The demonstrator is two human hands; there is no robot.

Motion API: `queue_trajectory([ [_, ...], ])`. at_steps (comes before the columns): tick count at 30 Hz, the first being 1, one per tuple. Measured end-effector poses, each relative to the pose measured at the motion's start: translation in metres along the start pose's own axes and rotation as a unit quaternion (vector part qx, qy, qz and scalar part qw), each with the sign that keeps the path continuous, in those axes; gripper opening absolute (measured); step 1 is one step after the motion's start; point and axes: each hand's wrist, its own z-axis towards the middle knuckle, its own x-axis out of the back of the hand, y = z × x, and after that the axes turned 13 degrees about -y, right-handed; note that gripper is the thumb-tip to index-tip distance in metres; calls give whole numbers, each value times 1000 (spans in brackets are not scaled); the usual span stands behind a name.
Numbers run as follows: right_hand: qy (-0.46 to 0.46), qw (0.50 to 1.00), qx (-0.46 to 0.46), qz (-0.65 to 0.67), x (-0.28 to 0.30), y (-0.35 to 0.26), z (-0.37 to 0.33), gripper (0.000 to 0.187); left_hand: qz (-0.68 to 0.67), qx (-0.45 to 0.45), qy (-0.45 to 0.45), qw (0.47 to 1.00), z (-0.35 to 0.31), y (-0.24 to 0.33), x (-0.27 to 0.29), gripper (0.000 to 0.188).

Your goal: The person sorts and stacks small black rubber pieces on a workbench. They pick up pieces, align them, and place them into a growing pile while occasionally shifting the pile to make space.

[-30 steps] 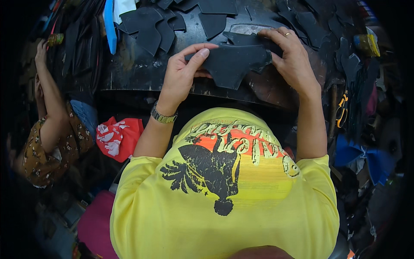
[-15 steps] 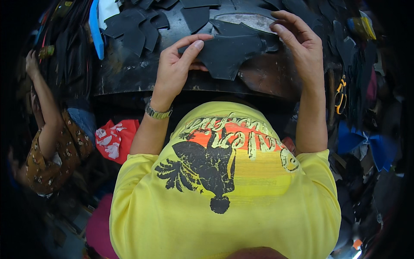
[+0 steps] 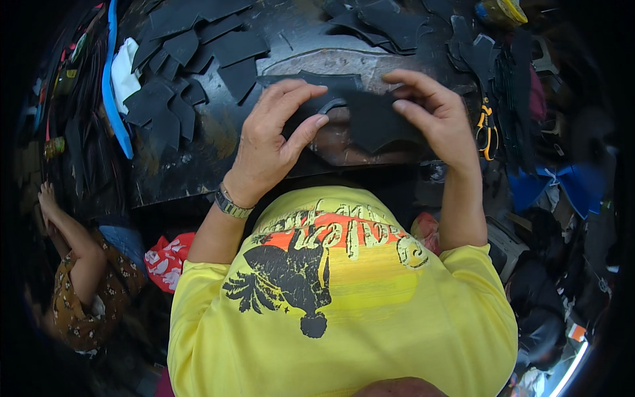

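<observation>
A flat black cut-out piece of sheet material (image 3: 380, 126), slightly blurred, is at my right hand (image 3: 440, 119). The thumb lies over its upper right edge; the index finger is raised apart, and the fingers behind the piece are hidden. My left hand (image 3: 274, 135), with a metal watch (image 3: 233, 204) on its wrist, has thumb and index finger spread with nothing between them. Close to those fingertips shows the curved edge of a dark piece (image 3: 334, 104). Another black piece (image 3: 331, 81) lies just beyond, on a worn pale patch of the dark table (image 3: 178, 175).
Black cut pieces (image 3: 162, 109) lie in heaps at the left, with more (image 3: 380, 26) at the back. Orange-handled pliers or cutters (image 3: 487, 132) hang at the right near dark strips. A long blue strip (image 3: 112, 86) borders the left side. Another person's arm (image 3: 76, 235) is at far left.
The black piece has left my left fingers and shifted right, to my right hand. My left hand has opened. The view has shifted, so the table appears lower.
</observation>
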Motion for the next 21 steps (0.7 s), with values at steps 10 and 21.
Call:
queue_trajectory([
  [10, 148, 983, -72, -81, 38, 29, -10, 38, 220, 34, -108, 969, 10, -19, -11, 58],
  [21, 142, 982, -43, -116, 38, 36, 0, 39, 280, 45, -99, 954, 4, -23, -19, 60],
])
